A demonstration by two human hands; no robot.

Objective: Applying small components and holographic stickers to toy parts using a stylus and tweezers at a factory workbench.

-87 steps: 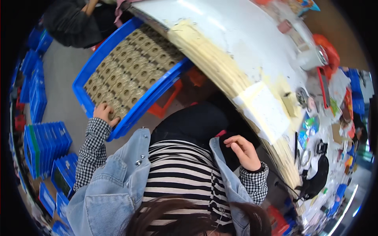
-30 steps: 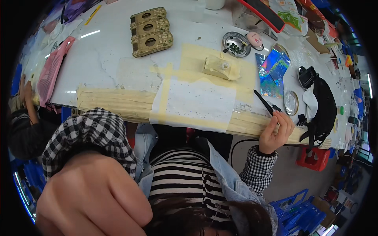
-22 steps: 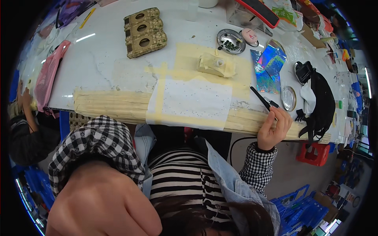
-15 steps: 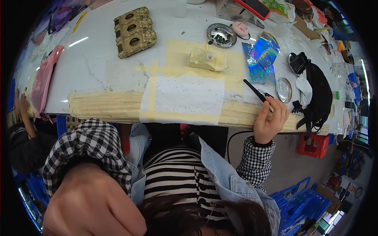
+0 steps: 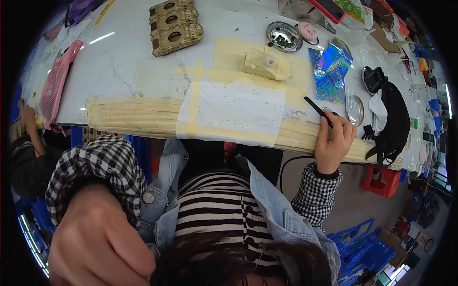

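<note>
"How do the two hands stand?"

"The right hand (image 5: 335,142) is narrow, thumb and fingertips around the near end of one slim black rod-like tool (image 5: 314,105), by the near edge of the white worktop (image 5: 119,62), toward its right end. The left hand (image 5: 100,238) looms low in the foreground, its back showing; the fingers are hidden, so I can't tell whether it holds anything."

"What's left of the tool?"

"One white, dark-speckled paper sheet (image 5: 234,112), taped down over the near edge. Just beyond it sits one small block wrapped in cream tape (image 5: 260,67)."

"And farther from that edge?"

"One camouflage-patterned block with three round holes (image 5: 175,27), left of the sheet, and, to the right, one round metal dish (image 5: 300,40). Its dark green pieces (image 5: 281,42) are too small to count."
</note>
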